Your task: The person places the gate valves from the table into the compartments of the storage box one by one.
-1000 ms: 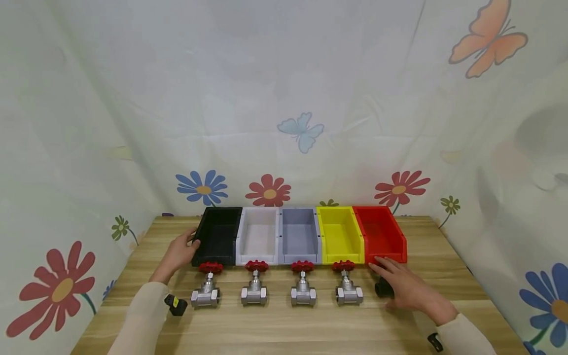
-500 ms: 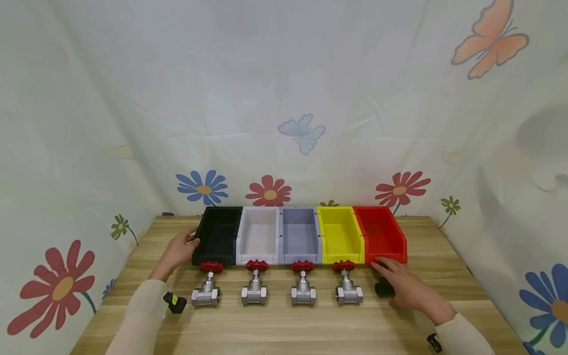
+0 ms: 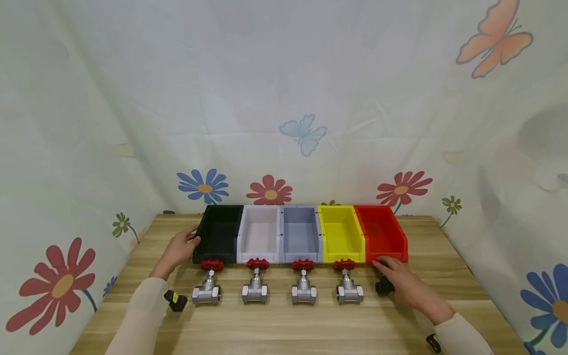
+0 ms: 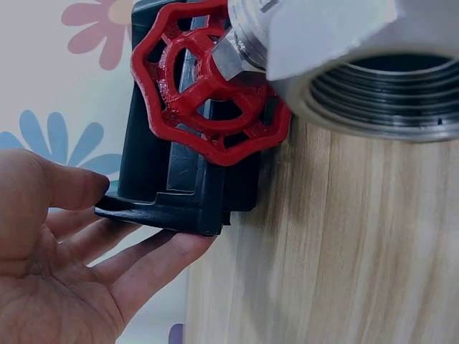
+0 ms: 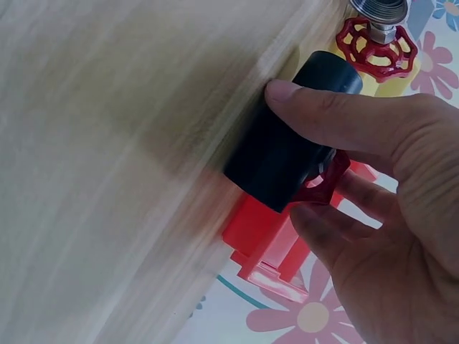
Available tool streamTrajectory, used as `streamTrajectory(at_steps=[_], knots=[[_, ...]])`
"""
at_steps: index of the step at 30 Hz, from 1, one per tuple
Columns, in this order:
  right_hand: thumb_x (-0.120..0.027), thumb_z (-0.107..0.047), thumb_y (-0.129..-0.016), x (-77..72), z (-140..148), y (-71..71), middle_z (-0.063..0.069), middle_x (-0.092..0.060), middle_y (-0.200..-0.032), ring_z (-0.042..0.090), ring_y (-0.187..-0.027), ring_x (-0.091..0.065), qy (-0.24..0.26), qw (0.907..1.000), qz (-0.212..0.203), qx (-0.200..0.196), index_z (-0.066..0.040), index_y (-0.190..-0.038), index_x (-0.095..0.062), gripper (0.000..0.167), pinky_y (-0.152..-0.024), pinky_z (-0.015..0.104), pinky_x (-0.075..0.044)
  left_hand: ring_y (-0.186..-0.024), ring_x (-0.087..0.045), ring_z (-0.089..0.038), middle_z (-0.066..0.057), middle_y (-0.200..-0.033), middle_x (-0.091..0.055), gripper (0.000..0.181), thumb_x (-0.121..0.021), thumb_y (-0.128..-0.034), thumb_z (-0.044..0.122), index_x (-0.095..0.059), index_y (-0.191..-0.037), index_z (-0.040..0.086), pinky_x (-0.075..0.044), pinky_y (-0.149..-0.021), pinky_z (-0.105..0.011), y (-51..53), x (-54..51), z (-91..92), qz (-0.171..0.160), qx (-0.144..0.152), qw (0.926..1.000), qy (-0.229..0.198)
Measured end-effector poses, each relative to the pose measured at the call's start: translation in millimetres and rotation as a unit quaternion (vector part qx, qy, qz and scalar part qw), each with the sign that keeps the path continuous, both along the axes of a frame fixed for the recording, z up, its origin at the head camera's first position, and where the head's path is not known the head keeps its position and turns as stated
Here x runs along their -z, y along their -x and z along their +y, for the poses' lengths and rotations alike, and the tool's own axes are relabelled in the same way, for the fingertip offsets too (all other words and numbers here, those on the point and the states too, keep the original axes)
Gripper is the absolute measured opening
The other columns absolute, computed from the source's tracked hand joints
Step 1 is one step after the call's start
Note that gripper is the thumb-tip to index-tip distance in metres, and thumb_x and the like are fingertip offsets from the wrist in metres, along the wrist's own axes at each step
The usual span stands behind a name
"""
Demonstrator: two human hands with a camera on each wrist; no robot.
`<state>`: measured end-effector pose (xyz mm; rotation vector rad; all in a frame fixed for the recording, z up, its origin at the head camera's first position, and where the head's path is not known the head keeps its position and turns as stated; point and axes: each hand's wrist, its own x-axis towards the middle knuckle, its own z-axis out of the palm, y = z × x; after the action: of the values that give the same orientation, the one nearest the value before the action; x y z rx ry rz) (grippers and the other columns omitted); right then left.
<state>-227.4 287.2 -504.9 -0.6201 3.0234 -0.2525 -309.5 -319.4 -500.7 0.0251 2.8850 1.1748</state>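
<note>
My left hand (image 3: 177,250) holds the left wall of the black bin (image 3: 218,236), thumb at the rim and fingers along the outside, as the left wrist view shows. My right hand (image 3: 410,287) grips a black valve-like piece (image 3: 384,286) in front of the red bin (image 3: 380,236). In the right wrist view, the thumb lies on its black cylinder (image 5: 283,147) and the fingers are at its red handwheel (image 5: 326,183). A steel valve (image 3: 207,290) with a red handwheel stands before the black bin, close to my left hand.
White (image 3: 259,236), grey (image 3: 301,236) and yellow (image 3: 340,236) bins sit between the black and red ones, all side by side. More steel valves (image 3: 255,291) line up before them on the wooden table (image 3: 275,328). A flowered curtain (image 3: 222,98) hangs behind and at both sides.
The head view has shifted very slightly. My right thumb, visible below the black piece a second ago, has drawn in closer to it. My left hand stays at the black bin.
</note>
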Motion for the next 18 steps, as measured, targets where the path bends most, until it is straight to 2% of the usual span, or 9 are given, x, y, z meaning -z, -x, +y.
streamTrajectory(at_steps=[10, 18], knots=[[-0.091, -0.005, -0.062, 4.2, -0.1, 3.1, 0.013, -0.05, -0.137, 0.034, -0.125, -0.049, 0.002, 0.9998, 0.017, 0.001, -0.005, -0.138, -0.056, 0.083, -0.096, 0.051, -0.053, -0.129, -0.05, -0.046, -0.034, -0.142, -0.047, 0.055, -0.043, -0.1047, 0.019, -0.027, -0.153, -0.001, -0.044, -0.104, -0.058, -2.6, -4.0, 1.6, -0.002, 0.001, 1.0, 0.001], [-0.093, -0.008, -0.06, 4.9, 0.3, 4.6, 0.012, -0.052, -0.13, 0.03, -0.117, -0.053, 0.0, 0.9998, 0.017, 0.008, -0.003, -0.136, -0.058, 0.083, -0.093, 0.048, -0.055, -0.13, -0.05, -0.046, -0.033, -0.143, -0.046, 0.056, -0.043, -0.1051, 0.02, -0.026, -0.154, -0.001, -0.042, -0.106, -0.058, -1.3, -1.7, -0.4, -0.001, 0.005, 1.0, -0.003]])
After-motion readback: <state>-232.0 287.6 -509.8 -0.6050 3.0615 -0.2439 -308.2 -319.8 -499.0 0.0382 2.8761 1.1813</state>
